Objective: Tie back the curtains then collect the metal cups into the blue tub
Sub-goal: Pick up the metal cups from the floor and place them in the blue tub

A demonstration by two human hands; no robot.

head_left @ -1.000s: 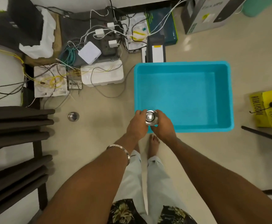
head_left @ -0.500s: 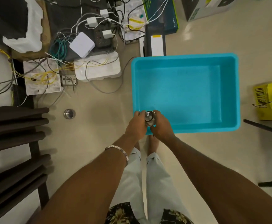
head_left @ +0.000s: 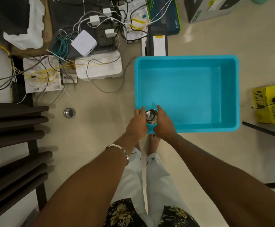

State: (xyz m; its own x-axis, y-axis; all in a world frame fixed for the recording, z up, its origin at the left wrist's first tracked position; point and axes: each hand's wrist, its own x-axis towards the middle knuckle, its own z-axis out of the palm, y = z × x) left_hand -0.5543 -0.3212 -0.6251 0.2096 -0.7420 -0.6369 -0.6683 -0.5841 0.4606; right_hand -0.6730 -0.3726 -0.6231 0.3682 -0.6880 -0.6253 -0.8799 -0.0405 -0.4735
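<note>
A blue tub (head_left: 230, 95) stands on the floor in front of me with nothing lying on its bottom. Both hands hold one metal cup (head_left: 151, 115) between them, inside the tub's near left corner. My left hand (head_left: 137, 124) grips its left side and my right hand (head_left: 163, 124) its right side. A second metal cup (head_left: 69, 112) stands upright on the floor to the left, well apart from the tub. No curtains are in view.
A tangle of cables, adapters and white foam blocks (head_left: 99, 68) lies on the floor at the back left. A dark slatted rack (head_left: 14, 128) is at the left. A yellow box (head_left: 271, 104) and a dark rod (head_left: 264, 130) are on the right. My bare feet (head_left: 154, 142) stand by the tub's near edge.
Both hands have carried the metal cup forward and down, from over the tub's near rim to inside its near left corner. The cup on the floor has not moved.
</note>
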